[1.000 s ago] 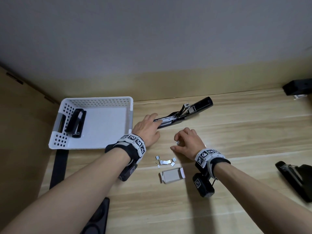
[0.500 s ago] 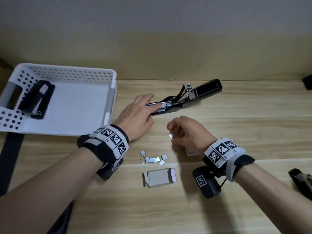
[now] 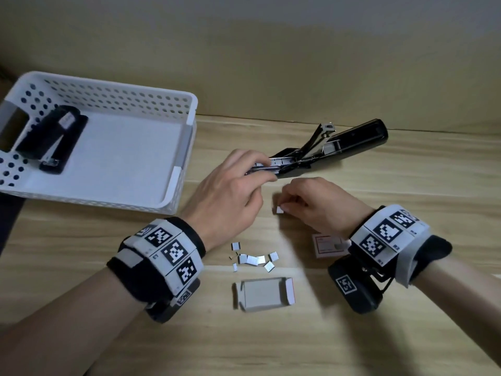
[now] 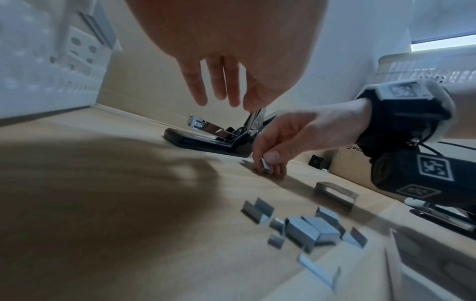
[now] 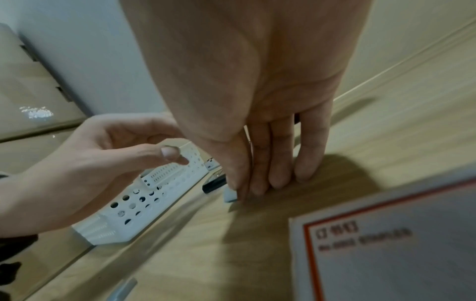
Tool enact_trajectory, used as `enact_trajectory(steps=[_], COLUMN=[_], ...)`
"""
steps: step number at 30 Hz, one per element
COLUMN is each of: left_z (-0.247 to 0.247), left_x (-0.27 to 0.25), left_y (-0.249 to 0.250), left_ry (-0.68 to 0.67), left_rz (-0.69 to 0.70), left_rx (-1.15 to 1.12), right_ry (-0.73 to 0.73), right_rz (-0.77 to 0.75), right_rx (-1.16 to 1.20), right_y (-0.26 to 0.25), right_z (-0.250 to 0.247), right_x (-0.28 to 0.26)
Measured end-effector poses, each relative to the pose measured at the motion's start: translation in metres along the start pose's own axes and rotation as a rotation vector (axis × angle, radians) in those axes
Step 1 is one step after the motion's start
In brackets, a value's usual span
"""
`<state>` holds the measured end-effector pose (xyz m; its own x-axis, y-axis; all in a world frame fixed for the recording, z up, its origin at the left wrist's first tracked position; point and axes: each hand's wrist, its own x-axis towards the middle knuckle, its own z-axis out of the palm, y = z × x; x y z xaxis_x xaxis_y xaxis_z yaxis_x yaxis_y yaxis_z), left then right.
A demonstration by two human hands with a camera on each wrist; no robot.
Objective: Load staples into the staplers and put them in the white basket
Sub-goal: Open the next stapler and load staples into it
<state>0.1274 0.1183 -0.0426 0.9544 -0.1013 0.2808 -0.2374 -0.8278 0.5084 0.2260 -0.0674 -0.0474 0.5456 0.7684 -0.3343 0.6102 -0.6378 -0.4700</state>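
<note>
A black stapler [image 3: 357, 137] lies swung open on the wooden table, its metal rail pointing left. My left hand [image 3: 267, 169] pinches that rail between fingers and thumb; the open stapler [image 4: 206, 142] also shows in the left wrist view. My right hand [image 3: 282, 208] sits just in front of it, low over the table, pinching a small block of staples [image 3: 279, 210] between thumb and fingertips. The same staple block [image 4: 265, 166] is seen from the side. The white basket [image 3: 179, 180] stands at the left with a closed black stapler [image 3: 51, 137] lying in it.
Several loose staple pieces [image 3: 252, 259] are scattered between my wrists. Nearer me lies an open staple box tray [image 3: 263, 294], and its red-bordered sleeve [image 3: 329, 245] sits under my right wrist. Another black stapler [image 4: 450, 221] lies off to the right. A wall runs behind the table.
The head view has tilted down and moved closer. My left hand stays at the stapler's rail, thumb now beneath it. My right hand keeps the staple block in nearly the same place.
</note>
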Motion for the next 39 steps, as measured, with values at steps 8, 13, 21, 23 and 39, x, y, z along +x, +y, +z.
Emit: enact_trajectory(steps=[8, 13, 21, 23, 39], left_z=[0.002, 0.005, 0.016, 0.019, -0.016], left_x=[-0.014, -0.013, -0.006, -0.004, 0.054], left_y=[-0.005, 0.0, 0.005, 0.006, -0.026], left_ry=[-0.254, -0.39, -0.353, -0.331, -0.2], left_rz=[-0.107, -0.162, -0.174, -0.183, -0.253], left_rx=[0.042, 0.082, 0.126, 0.13, 0.168], right_ry=[-0.121, -0.143, -0.006, 0.089, 0.133], right_rz=[0.121, 0.206, 0.156, 0.151, 0.199], right_rx=[-0.027, -0.037, -0.013, -0.08, -0.033], right_y=[-0.008, -0.01, -0.013, -0.01, -0.006], right_z=[-0.003, -0.004, -0.003, 0.0, 0.006], right_x=[0.011, 0.017, 0.006, -0.001, -0.006])
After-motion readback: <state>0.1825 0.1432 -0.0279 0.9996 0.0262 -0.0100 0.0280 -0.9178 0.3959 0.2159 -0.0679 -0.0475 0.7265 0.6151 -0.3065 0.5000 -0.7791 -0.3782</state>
